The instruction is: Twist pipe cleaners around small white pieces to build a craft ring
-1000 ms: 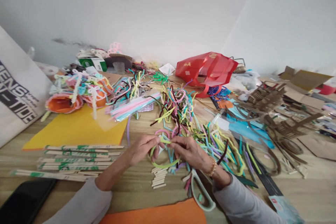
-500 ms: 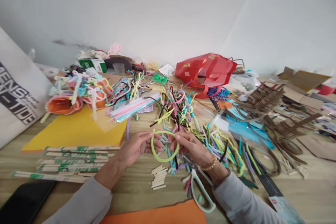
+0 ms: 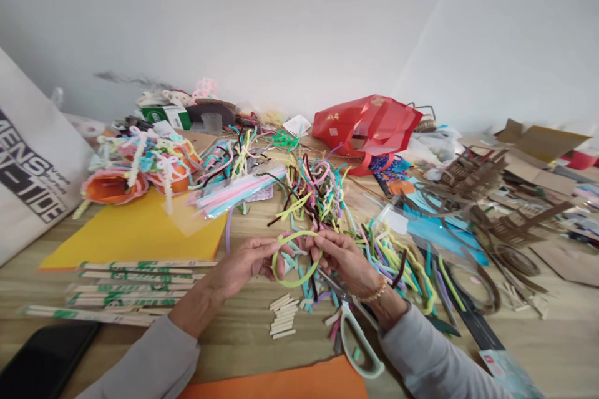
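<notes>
A yellow-green pipe cleaner (image 3: 298, 283), bent into a ring, is held up above the table in the middle of the view. My left hand (image 3: 255, 260) pinches its left side between thumb and finger. On the opposite side, my right hand (image 3: 340, 257) grips the ring near its top right; a beaded bracelet circles that wrist. Below the right hand lie scissors (image 3: 350, 330) with pale handles, their blades partly hidden. Short wooden sticks (image 3: 283, 317) rest on the table under the ring. Behind it spreads a tangled heap of coloured pipe cleaners (image 3: 318, 190).
Paper-wrapped sticks (image 3: 135, 283) and a yellow sheet (image 3: 121, 234) lie at left, above a black phone (image 3: 44, 358). An orange sheet (image 3: 281, 383) is at the front edge. A red bag (image 3: 346, 121) stands behind; brown woven pieces (image 3: 477, 174) crowd the right.
The ring has tilted and its outline has shifted slightly. My left fingers have moved a little to the right along its left side, closing more tightly on it.
</notes>
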{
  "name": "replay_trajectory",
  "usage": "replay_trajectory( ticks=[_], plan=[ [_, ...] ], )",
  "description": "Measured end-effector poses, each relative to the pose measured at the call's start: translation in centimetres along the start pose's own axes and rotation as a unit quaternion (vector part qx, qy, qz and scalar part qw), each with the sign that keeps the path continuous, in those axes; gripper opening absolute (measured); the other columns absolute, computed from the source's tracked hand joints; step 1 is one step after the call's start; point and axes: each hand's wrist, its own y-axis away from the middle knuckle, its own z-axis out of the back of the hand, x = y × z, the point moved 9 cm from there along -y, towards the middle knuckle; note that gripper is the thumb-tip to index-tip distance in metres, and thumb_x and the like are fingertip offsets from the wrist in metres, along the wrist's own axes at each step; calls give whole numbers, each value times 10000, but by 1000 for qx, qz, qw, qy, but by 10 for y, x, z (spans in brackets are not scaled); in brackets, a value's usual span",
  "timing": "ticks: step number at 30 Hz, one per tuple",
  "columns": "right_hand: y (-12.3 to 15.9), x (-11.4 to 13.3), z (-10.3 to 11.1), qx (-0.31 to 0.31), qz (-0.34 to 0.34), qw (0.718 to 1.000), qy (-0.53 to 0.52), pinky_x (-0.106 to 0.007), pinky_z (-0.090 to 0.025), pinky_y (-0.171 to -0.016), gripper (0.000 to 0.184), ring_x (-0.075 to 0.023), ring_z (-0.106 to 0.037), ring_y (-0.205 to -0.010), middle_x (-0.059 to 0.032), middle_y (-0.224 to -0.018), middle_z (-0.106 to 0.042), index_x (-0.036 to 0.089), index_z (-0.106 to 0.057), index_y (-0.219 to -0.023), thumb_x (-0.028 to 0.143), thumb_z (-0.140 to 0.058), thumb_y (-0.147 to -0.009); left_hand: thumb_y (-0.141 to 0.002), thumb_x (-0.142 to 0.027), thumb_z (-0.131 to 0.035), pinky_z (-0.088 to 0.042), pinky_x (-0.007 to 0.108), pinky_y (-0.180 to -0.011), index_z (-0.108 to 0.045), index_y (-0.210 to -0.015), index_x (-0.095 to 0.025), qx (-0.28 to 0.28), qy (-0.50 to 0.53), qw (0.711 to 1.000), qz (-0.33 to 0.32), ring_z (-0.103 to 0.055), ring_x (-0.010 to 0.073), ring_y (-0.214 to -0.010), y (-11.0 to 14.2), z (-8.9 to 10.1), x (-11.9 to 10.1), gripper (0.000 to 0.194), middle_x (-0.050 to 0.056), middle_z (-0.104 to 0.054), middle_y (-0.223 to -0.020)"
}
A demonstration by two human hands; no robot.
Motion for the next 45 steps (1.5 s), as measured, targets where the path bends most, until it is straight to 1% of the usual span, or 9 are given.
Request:
replay_trajectory(
  ticks=[6, 14, 22, 26, 30, 33, 37, 42, 45],
  plan=[
    [-1, -3, 1, -4, -5, 1000, -25, -140, -297, -364, 297, -30, -405, -415, 18, -607, -555, 134, -650, -805, 430, -619, -806, -825, -315, -604, -453, 208, -562, -688, -938, -80, 23, 4, 1000, 11, -601, 122, -572, 1, -5, 2, 274, 52, -658, -620],
    [0, -5, -2, 17, -14, 998, -63, -160, -384, -425, 326, -57, -502, -485, -25, -708, -639, 134, -670, -860, 450, -603, -816, -778, -316, -664, -477, 227, -584, -672, -899, -108, -28, 108, 994, -13, -625, 141, -604, -2, 7, -1, 241, 60, -687, -658],
    [-2, -15, 2, 1, -32, 993, -112, -173, -384, -450, 383, -81, -502, -520, -33, -689, -631, 136, -672, -908, 490, -536, -851, -754, -296, -688, -473, 217, -581, -669, -902, -111, -51, 126, 990, -27, -630, 138, -619, -3, 13, -4, 238, 57, -695, -685],
    [0, -6, 2, -9, -22, 997, -80, -174, -375, -446, 413, -93, -504, -558, -53, -755, -631, 129, -668, -863, 520, -538, -832, -791, -329, -642, -439, 211, -563, -676, -910, -104, -45, 73, 996, -30, -606, 130, -579, -3, 9, -3, 257, 51, -679, -633],
    [6, 14, -2, -13, 26, 999, 17, -194, -392, -523, 349, -103, -500, -618, -35, -786, -613, 152, -665, -889, 478, -552, -837, -853, -365, -552, -411, 216, -553, -680, -894, -115, 11, -40, 999, -35, -592, 139, -581, -1, -10, -3, 284, 48, -669, -623],
    [10, 23, -12, 11, 59, 992, 114, -204, -365, -543, 263, -98, -472, -614, -14, -769, -595, 160, -665, -895, 403, -629, -800, -868, -404, -516, -391, 221, -554, -687, -894, -126, 50, -135, 989, -36, -583, 146, -577, 2, -25, -4, 328, 43, -674, -617],
    [14, 23, -28, 60, 75, 983, 158, -224, -358, -563, 221, -111, -466, -615, -3, -688, -579, 155, -652, -876, 362, -634, -798, -865, -449, -498, -388, 228, -588, -698, -831, -131, 80, -231, 968, -55, -566, 147, -577, 4, -42, -6, 377, 37, -678, -604],
    [17, 22, -34, 76, 76, 977, 186, -228, -358, -561, 192, -111, -475, -598, -2, -661, -577, 149, -618, -805, 339, -606, -821, -859, -469, -490, -374, 217, -544, -650, -673, -135, 77, -242, 966, -48, -546, 135, -541, 4, -45, -3, 415, 40, -678, -597],
    [16, 22, -30, 61, 86, 971, 215, -221, -345, -548, 199, -105, -453, -595, 1, -671, -557, 148, -613, -785, 344, -607, -819, -847, -462, -514, -384, 221, -534, -618, -739, -140, 57, -203, 977, -31, -558, 141, -541, 3, -40, 0, 354, 43, -690, -620]
  ],
)
